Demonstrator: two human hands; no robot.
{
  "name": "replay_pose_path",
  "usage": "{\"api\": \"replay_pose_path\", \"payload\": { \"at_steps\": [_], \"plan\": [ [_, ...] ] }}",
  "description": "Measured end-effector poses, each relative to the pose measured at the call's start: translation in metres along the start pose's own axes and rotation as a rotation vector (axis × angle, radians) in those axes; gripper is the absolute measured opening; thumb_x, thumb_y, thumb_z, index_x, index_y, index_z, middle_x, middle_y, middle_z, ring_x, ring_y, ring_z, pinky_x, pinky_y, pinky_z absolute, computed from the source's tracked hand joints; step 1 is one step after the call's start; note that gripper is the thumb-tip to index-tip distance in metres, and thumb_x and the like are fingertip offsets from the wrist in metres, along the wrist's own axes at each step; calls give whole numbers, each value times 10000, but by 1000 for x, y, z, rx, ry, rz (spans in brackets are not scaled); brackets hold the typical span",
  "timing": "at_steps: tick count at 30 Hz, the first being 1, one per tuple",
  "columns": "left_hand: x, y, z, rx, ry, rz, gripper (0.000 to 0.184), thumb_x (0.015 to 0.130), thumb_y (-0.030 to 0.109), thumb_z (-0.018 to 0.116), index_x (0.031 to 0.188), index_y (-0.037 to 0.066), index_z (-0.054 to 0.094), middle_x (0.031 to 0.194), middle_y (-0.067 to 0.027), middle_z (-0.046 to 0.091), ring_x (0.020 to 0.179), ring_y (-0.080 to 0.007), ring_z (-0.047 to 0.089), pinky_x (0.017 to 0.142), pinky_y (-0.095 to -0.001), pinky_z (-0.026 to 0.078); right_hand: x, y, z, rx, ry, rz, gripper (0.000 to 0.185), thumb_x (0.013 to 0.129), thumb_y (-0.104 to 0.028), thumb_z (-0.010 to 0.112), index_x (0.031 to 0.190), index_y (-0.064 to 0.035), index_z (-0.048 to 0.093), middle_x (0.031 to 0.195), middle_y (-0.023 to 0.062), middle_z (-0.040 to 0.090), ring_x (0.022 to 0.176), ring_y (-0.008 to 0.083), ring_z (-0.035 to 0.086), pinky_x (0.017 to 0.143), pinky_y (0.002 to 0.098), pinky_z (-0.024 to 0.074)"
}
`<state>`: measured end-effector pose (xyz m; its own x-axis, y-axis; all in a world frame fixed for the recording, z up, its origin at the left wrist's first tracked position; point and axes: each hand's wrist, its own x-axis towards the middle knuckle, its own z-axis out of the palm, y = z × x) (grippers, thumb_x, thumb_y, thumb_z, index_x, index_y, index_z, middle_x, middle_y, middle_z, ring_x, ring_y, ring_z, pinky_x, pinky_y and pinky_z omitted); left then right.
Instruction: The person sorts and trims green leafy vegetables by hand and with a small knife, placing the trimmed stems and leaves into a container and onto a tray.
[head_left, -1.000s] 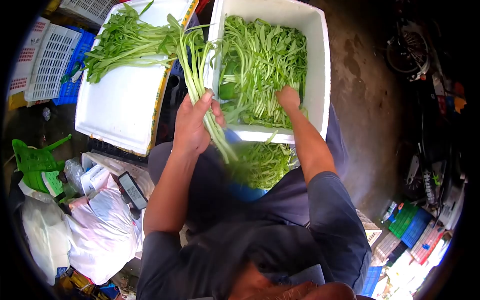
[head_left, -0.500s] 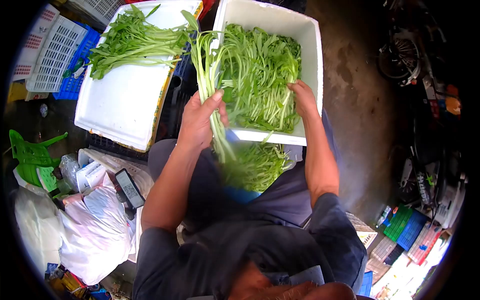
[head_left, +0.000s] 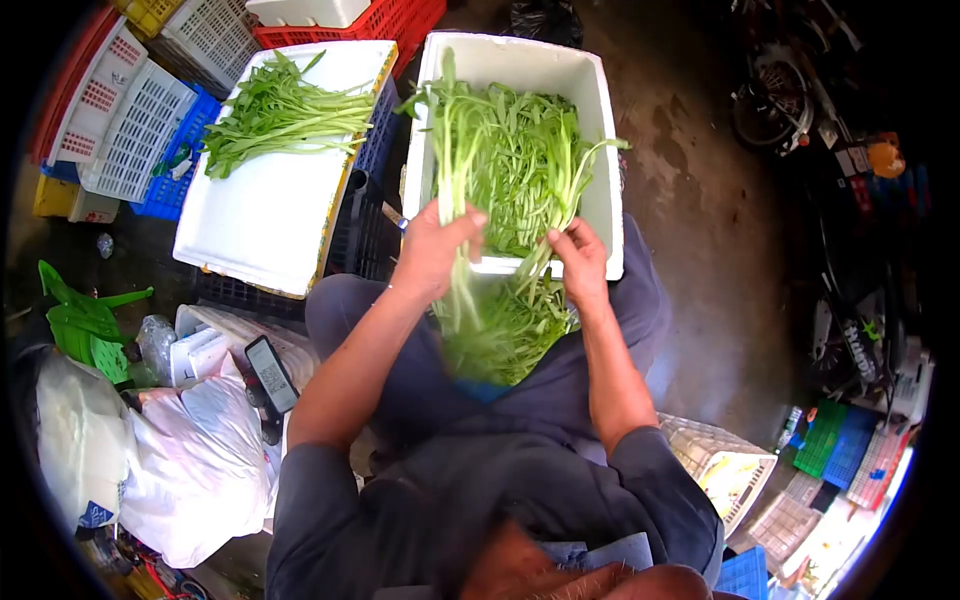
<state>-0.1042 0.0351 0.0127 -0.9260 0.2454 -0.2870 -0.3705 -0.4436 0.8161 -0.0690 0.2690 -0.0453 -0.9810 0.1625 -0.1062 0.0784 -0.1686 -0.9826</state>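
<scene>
My left hand (head_left: pixel 432 250) is closed around a bunch of water spinach (head_left: pixel 456 165), its pale stems hanging below the fist and its leaves up over the white foam box (head_left: pixel 603 150). At the box's near right corner, my right hand (head_left: pixel 582 262) pinches several stems of water spinach (head_left: pixel 568 195) between thumb and fingers. More water spinach (head_left: pixel 520 130) fills the box behind both hands. A loose heap of greens (head_left: pixel 515 335) lies between my knees, partly blurred. On a white foam lid (head_left: pixel 260 225) to the left rests another bunch of water spinach (head_left: pixel 285 125).
Plastic crates (head_left: pixel 135 130) are stacked at the far left. A phone (head_left: pixel 271 373) and a white sack (head_left: pixel 200 450) are by my left side. A slatted crate (head_left: pixel 735 465) stands at my right, and a parked bike (head_left: pixel 775 100) at the far right.
My right hand has drawn back from inside the box to its near edge, bringing stems along. My left hand and its bunch have shifted right and nearer. The camera view has tilted slightly.
</scene>
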Motion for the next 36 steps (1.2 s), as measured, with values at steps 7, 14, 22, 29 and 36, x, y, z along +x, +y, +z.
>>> {"api": "replay_pose_path", "payload": {
  "at_steps": [7, 14, 22, 29, 36],
  "plan": [
    [-21, -27, 34, 117, 4, 14, 178, 901, 37, 717, 1039, 41, 604, 895, -53, 665, 719, -124, 636, 616, -265, 530, -51, -8, 34, -54, -73, 2, 134, 967, -140, 697, 996, -20, 648, 724, -73, 513, 652, 26, 406, 564, 225, 336],
    [-39, -51, 31, 69, 99, 73, 184, 900, 29, 723, 1043, 49, 609, 933, -40, 645, 791, -127, 640, 675, -282, 548, -68, -20, 34, -518, -133, -298, 196, 983, -169, 639, 1039, 17, 613, 798, 163, 562, 689, 321, 557, 648, 394, 452],
    [-49, -55, 32, -4, 164, 103, 239, 891, 5, 716, 1082, -10, 572, 894, -68, 630, 724, -143, 619, 641, -287, 515, -78, -26, 35, -635, -236, -295, 311, 1023, -169, 562, 1297, -23, 586, 938, 212, 573, 844, 425, 595, 731, 465, 475],
    [-42, -72, 22, -106, 146, 54, 300, 896, 12, 726, 1161, -10, 589, 949, -56, 654, 850, -160, 642, 761, -301, 539, -81, -31, 35, -699, -249, -332, 283, 1031, -140, 553, 1270, 0, 610, 955, 171, 582, 839, 343, 594, 769, 399, 482],
    [-44, -70, 20, -75, 88, -10, 269, 900, -17, 645, 1167, -36, 610, 1033, -96, 686, 885, -177, 659, 788, -311, 541, -81, -27, 31, -772, -266, -399, 356, 960, -161, 677, 1242, 46, 611, 929, 155, 584, 789, 309, 588, 705, 377, 478]
  ]
}}
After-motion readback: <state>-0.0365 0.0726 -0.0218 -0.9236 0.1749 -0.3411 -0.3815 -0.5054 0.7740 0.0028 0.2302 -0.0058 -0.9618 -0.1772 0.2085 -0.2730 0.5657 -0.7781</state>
